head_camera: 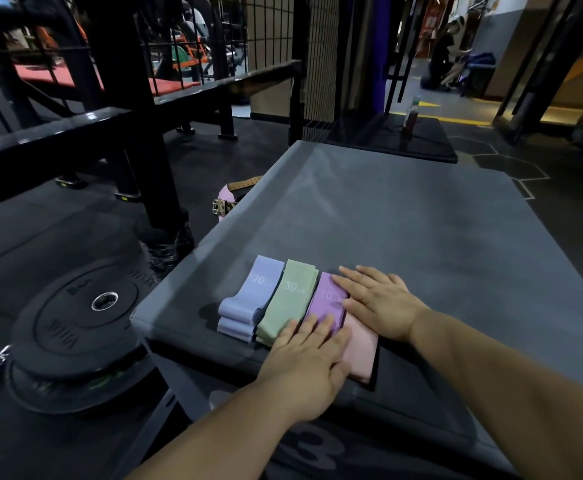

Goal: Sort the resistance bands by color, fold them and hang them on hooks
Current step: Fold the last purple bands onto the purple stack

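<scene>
Four flat resistance bands are laid side by side near the front edge of a grey padded counter [387, 220]: a blue band [248, 299], a green band [290, 299], a purple band [324, 303] and a pink band [362, 344]. The left hand [303, 368] is laid across their near ends. The right hand [380, 303] is pressed on the pink band's far end. The fingers [312, 329] of both hands are held straight, with nothing gripped. The bands are judged light, thin, soft and springy, and best pinched at the folded end.
</scene>
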